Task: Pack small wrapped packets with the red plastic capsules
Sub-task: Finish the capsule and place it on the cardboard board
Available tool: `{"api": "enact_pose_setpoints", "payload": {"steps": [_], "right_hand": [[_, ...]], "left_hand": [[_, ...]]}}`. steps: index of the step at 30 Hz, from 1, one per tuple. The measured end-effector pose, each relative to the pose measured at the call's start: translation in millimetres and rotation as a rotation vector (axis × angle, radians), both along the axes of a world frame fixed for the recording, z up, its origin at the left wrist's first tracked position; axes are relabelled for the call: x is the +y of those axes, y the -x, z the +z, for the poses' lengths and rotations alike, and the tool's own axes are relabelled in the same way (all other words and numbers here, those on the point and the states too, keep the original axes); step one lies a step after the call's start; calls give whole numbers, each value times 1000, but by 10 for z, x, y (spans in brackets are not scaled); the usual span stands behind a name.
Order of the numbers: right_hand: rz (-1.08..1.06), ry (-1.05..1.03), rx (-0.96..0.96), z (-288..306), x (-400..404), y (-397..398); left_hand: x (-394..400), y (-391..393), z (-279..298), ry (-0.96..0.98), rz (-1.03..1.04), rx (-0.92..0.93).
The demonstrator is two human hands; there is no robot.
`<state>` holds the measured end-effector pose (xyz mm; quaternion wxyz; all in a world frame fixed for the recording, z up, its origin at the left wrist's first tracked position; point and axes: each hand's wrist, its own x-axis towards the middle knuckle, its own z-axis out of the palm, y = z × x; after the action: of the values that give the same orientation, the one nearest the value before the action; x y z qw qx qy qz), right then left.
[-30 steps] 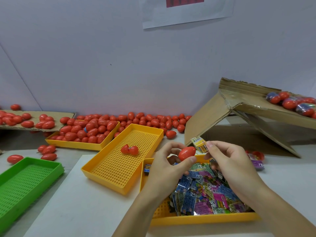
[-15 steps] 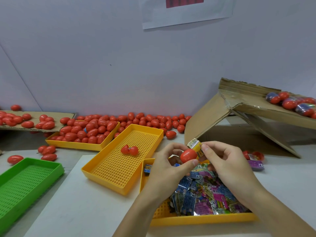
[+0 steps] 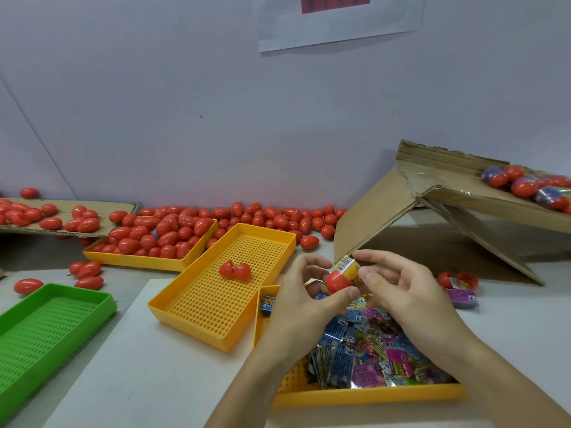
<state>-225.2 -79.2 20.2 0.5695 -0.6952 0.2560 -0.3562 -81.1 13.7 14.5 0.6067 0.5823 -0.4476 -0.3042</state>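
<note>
My left hand (image 3: 304, 299) pinches a red capsule half (image 3: 337, 281) between thumb and fingers, above the packet tray. My right hand (image 3: 398, 291) holds a small yellow wrapped packet (image 3: 349, 267) against the open side of that half. Below both hands a yellow tray (image 3: 370, 395) is heaped with blue, pink and purple wrapped packets (image 3: 364, 350). An open red capsule (image 3: 234, 269) lies in the middle yellow tray (image 3: 197, 316).
A yellow tray of red capsules (image 3: 160, 236) stands at the back left, with more loose along the wall. A green tray (image 3: 46, 329) is at the left. A torn cardboard box (image 3: 432, 211) rises at the right, open capsules (image 3: 457, 281) beside it.
My right hand has brought the yellow packet down and left until it meets the red capsule half. My left hand has stayed nearly in place.
</note>
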Motion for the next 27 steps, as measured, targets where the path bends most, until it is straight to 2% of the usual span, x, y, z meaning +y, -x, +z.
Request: {"api": "enact_pose_setpoints", "payload": {"steps": [6,14,27], "right_hand": [[39,57,49,30,-29,50],[91,-37,-33,20,-59,57],[123,17,-26,43,-76,90]], "left_hand": [[3,0,2,-29,-64,-5],[18,-6,12,-62,-121,24],[15,-11,-1,-88,-146,60]]}}
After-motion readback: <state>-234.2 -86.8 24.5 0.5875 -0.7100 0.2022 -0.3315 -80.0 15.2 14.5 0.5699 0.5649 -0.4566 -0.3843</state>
